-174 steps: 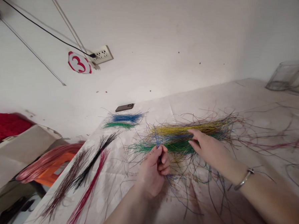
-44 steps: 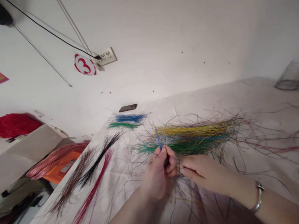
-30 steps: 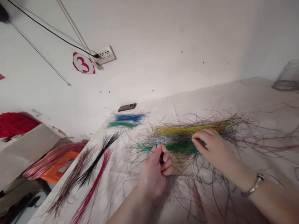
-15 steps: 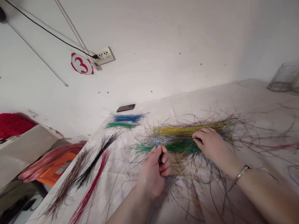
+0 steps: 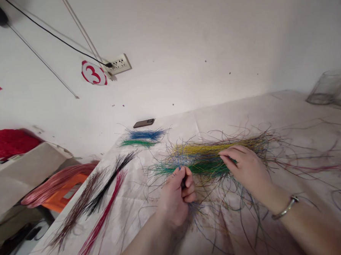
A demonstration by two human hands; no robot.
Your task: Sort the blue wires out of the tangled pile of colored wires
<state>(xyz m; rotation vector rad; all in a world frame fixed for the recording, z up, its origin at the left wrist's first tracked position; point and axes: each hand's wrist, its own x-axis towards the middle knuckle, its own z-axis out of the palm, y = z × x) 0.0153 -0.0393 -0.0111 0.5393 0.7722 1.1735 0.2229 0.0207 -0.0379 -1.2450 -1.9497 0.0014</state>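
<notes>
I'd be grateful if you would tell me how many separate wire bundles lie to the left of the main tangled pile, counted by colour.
Blue bundle: 1
Green bundle: 1
Black bundle: 1
Red bundle: 1
Dark brown bundle: 1
Total: 5

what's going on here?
A person's left hand is pinching a few thin strands at the edge of a tangled heap of coloured strands, mostly yellow and green, on a sheet-covered table. The right hand has its fingers on the green part. A black bundle, a red bundle and a blue bundle lie apart from the heap.
</notes>
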